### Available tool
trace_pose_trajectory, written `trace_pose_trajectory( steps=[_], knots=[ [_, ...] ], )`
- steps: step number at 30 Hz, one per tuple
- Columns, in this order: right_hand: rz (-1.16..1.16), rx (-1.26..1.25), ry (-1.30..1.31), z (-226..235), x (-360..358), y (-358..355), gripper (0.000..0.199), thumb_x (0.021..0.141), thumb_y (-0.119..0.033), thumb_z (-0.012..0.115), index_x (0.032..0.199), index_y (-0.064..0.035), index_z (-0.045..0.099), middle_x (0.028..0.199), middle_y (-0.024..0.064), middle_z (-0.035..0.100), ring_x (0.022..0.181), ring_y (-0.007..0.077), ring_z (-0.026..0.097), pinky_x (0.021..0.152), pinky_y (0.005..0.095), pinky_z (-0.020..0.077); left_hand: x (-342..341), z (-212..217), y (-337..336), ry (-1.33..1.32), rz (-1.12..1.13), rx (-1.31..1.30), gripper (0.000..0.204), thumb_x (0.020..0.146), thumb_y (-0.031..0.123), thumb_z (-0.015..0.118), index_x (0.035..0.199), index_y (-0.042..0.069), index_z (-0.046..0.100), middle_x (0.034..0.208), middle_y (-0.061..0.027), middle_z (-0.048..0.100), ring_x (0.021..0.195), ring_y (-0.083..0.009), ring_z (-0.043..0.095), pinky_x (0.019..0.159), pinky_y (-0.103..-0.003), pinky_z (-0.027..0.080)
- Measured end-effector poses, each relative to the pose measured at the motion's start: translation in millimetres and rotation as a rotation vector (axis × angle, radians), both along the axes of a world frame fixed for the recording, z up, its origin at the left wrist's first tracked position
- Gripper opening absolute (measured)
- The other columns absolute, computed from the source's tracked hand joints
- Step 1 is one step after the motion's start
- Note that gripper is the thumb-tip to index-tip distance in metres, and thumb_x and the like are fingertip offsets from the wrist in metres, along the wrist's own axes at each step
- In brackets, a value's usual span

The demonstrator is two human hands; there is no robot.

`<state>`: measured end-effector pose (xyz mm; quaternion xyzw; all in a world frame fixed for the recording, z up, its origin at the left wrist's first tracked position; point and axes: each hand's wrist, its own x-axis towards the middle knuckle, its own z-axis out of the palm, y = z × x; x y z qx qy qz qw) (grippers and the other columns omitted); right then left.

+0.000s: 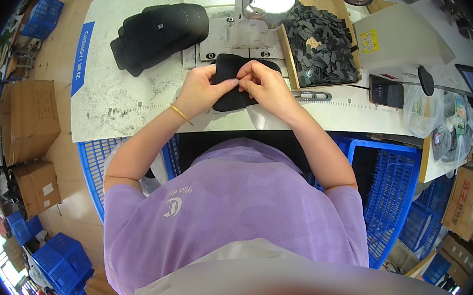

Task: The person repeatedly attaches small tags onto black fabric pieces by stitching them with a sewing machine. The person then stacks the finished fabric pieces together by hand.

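Observation:
A black fabric piece lies at the front of the sewing table, below the sewing machine head. My left hand is closed on its left side, thumb and fingers pinching the cloth. From the other side my right hand pinches the same piece, its fingertips meeting my left thumb near the middle. Whether something small sits between the fingertips cannot be made out. Left of the machine lies a stack of similar black fabric pieces, with a small light mark on top.
A shallow box full of small dark tabs stands right of the machine. A grey-handled cutter, a phone and a plastic bag lie along the right. Blue crates flank my body under the table's front edge.

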<state>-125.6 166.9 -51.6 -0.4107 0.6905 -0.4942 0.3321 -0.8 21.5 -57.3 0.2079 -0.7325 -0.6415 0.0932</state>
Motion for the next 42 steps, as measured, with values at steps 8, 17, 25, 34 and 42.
trace_pose_trajectory(
  steps=[8, 17, 25, 34, 42],
  knots=[
    [-0.653, -0.423, 0.792, 41.9, -2.2, 17.0, 0.037, 0.077, -0.014, 0.072, 0.108, -0.0029, 0.054, 0.094, 0.0099, 0.057, 0.072, 0.0165, 0.054, 0.064, 0.0287, 0.0469, 10.0, 43.8, 11.1, 0.172, 0.096, 0.145, 0.015, 0.084, 0.007, 0.068, 0.094, -0.003, 0.067, 0.087, -0.0079, 0.069, 0.076, -0.0085, 0.064, 0.068, -0.022, 0.053],
    [-0.304, -0.218, -0.299, 64.1, -4.1, 32.6, 0.019, 0.085, -0.013, 0.065, 0.1, -0.0021, 0.06, 0.081, 0.0005, 0.063, 0.065, 0.0043, 0.057, 0.052, 0.0176, 0.0444, 4.0, 68.9, 8.9, 0.111, 0.025, 0.398, 0.021, 0.079, 0.005, 0.072, 0.097, -0.003, 0.067, 0.092, -0.0099, 0.069, 0.081, -0.0118, 0.065, 0.075, -0.025, 0.054],
    [-0.304, -0.312, -0.3, 57.1, -8.4, 27.6, 0.014, 0.084, -0.011, 0.065, 0.094, -0.0021, 0.059, 0.077, 0.0002, 0.061, 0.061, 0.003, 0.055, 0.048, 0.0177, 0.0432, -3.3, 73.5, 11.9, 0.128, 0.048, 0.395, 0.02, 0.079, 0.004, 0.071, 0.097, -0.003, 0.066, 0.091, -0.0099, 0.069, 0.077, -0.0119, 0.065, 0.071, -0.024, 0.054],
    [-0.364, -0.388, -0.411, 92.9, 9.5, 34.8, 0.029, 0.087, -0.005, 0.059, 0.114, 0.0, 0.051, 0.081, 0.0022, 0.059, 0.053, 0.0024, 0.049, 0.042, 0.0169, 0.0373, -9.3, 102.6, 4.4, 0.189, 0.059, 0.283, 0.016, 0.078, 0.002, 0.069, 0.093, -0.004, 0.066, 0.088, -0.0092, 0.068, 0.074, -0.0113, 0.064, 0.069, -0.024, 0.054],
    [-0.478, -0.421, -0.23, 116.7, -36.7, -4.8, 0.025, 0.084, -0.005, 0.059, 0.108, 0.0038, 0.055, 0.073, 0.0003, 0.058, 0.052, 0.003, 0.047, 0.044, 0.0192, 0.0372, -54.2, 130.5, -26.2, 0.222, 0.097, 0.449, 0.013, 0.079, -0.001, 0.067, 0.092, -0.002, 0.065, 0.088, -0.011, 0.068, 0.077, -0.0162, 0.067, 0.071, -0.027, 0.057]
  ],
)
